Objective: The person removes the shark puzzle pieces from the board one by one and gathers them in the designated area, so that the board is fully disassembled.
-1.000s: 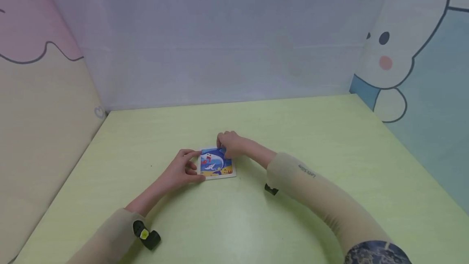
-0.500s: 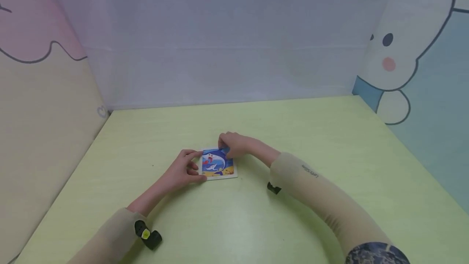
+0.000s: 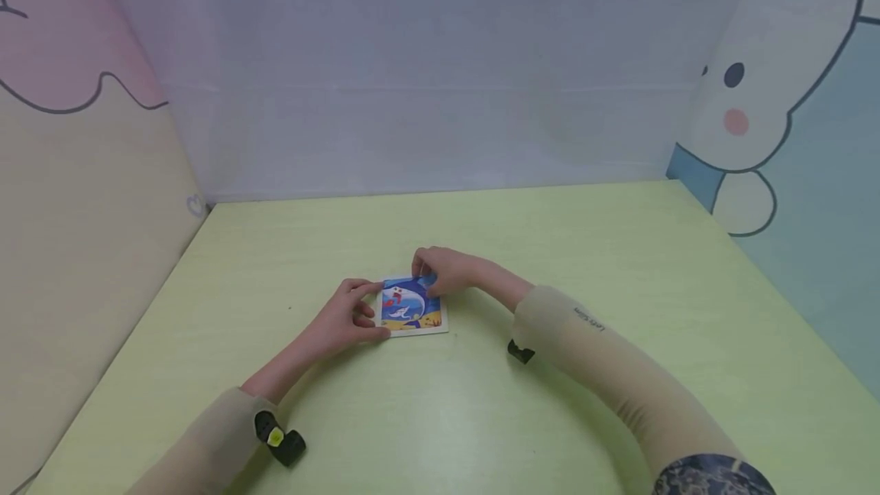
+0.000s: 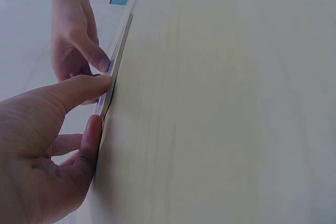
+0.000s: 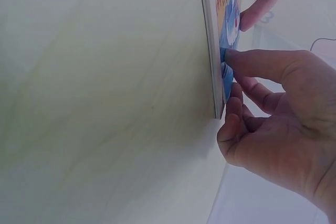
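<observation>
A small square jigsaw puzzle (image 3: 404, 304) in a white frame, printed with a whale in blue water over yellow sand, lies flat on the table. My left hand (image 3: 347, 319) grips its left side, thumb at the near corner and a finger at the far one. At the far right corner, my right hand (image 3: 445, 270) pinches a blue puzzle piece (image 5: 228, 88) between thumb and fingers. In the right wrist view that piece stands slightly proud of the frame (image 5: 212, 51). The left wrist view catches the frame edge-on (image 4: 122, 51), with my left thumb against it.
The pale yellow-green table (image 3: 440, 411) spreads around the puzzle on all sides. A white curtain-like backdrop (image 3: 440, 75) rises behind it. Cartoon-printed panels flank the table, left panel (image 3: 89, 197) and right panel (image 3: 825, 174).
The head view has shifted slightly. Both hands keep their places at the puzzle; a little more light blue shows beneath my right fingers at the far right corner.
</observation>
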Demonstrator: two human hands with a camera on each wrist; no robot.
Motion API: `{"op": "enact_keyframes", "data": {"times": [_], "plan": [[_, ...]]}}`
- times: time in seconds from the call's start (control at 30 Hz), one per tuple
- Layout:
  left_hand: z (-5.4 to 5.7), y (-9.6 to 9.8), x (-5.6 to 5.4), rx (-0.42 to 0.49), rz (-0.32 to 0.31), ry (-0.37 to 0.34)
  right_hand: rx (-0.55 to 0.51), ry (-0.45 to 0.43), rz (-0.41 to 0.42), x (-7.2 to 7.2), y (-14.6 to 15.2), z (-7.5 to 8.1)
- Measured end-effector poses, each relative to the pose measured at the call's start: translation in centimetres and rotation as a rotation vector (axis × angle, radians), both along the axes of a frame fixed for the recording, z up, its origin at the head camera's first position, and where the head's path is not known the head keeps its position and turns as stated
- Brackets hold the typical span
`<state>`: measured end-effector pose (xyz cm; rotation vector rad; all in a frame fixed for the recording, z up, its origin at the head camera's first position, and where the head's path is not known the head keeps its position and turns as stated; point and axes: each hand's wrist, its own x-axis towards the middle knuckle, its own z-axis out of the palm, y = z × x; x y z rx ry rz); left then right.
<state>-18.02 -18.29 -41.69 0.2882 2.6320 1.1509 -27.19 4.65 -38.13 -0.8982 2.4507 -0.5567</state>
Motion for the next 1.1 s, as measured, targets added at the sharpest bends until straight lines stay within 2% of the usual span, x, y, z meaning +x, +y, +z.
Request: {"op": "enact_keyframes", "data": {"times": [0.3, 0.53, 0.93, 1.1], "plan": [[0.0, 0.0, -0.1, 0.011, -0.004, 0.004, 0.012, 0.069, 0.036, 0.3, 0.0, 0.3], [-0.1, 0.1, -0.2, -0.004, 0.002, 0.000, 0.008, 0.172, 0.122, 0.0, 0.7, 0.0], [0.0, 0.0, -0.2, -0.005, -0.008, 0.009, -0.076, 0.165, 0.207, -0.8, 1.9, -0.2], [0.1, 0.0, -0.2, -0.004, -0.004, 0.006, -0.101, 0.175, 0.191, -1.1, 2.2, -0.5]]}}
